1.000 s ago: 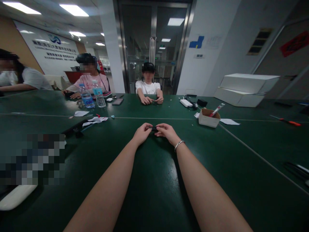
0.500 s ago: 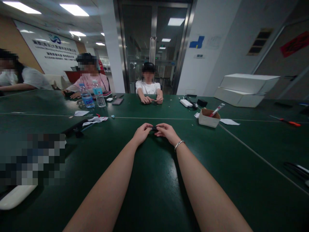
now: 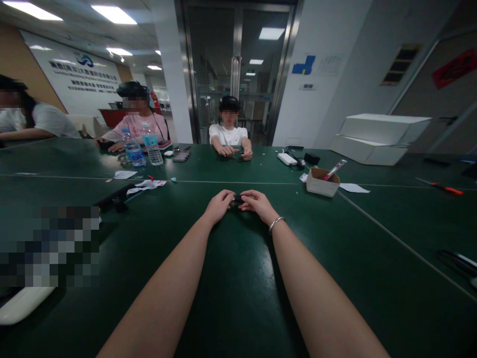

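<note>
Both my arms reach forward over the dark green table point(image 3: 238, 278). Between my fingertips is a small black object point(image 3: 237, 198), too small to name, with a lighter bit at its left end. My left hand point(image 3: 219, 205) pinches that left end between thumb and fingers. From the other side my right hand point(image 3: 258, 204) is closed on the black part, fingers curled beneath it. A silver bracelet point(image 3: 276, 224) circles my right wrist. My fingers cover much of the object, which is held just above or at the tabletop; I cannot tell which.
A small open box point(image 3: 322, 187) with a red-and-clear item stands right of my hands. Two water bottles point(image 3: 152, 149), paper scraps point(image 3: 147, 186) and a black rod-like thing point(image 3: 118, 195) lie leftward. White boxes point(image 3: 376, 144) and a screwdriver point(image 3: 443, 187) are at right. A person point(image 3: 229, 133) sits opposite.
My hands hold almost the same place, still pinching the small black object, with slightly more of its light left end showing. The person opposite has shifted their hands a little.
</note>
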The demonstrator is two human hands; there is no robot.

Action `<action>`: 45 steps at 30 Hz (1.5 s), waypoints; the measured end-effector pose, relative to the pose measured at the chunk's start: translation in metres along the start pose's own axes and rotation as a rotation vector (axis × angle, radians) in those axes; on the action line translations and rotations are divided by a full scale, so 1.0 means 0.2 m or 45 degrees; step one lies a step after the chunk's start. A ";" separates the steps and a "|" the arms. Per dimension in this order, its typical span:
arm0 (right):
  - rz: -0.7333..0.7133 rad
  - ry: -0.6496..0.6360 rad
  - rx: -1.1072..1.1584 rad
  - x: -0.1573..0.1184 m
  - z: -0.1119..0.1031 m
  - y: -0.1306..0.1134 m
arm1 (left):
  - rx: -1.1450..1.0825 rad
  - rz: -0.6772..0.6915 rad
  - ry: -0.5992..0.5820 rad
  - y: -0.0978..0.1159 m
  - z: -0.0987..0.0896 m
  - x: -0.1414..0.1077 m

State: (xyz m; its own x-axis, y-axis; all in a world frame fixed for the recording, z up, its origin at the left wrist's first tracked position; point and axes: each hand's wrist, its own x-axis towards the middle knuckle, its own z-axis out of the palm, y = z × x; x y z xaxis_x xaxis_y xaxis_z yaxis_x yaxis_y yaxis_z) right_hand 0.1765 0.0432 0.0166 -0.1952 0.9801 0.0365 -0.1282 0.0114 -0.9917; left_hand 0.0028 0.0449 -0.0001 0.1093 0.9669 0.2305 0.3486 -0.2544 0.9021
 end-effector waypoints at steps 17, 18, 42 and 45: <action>0.000 0.009 -0.006 0.00 0.00 0.00 | 0.005 0.043 0.037 -0.01 0.00 0.01; 0.003 0.013 -0.006 0.00 0.00 0.00 | 0.000 0.042 0.040 -0.01 0.00 0.01; 0.015 0.028 0.006 0.00 0.01 -0.01 | -0.121 -0.030 0.014 0.00 -0.01 0.00; 0.009 0.025 0.005 0.00 0.00 0.00 | -0.169 -0.065 -0.007 0.00 -0.01 0.00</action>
State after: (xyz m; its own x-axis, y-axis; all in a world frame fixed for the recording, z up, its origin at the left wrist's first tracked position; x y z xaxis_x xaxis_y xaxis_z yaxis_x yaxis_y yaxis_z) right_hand 0.1762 0.0427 0.0172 -0.1769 0.9839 0.0266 -0.1310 0.0032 -0.9914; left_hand 0.0015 0.0457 0.0006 0.1001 0.9783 0.1814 0.2275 -0.2000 0.9530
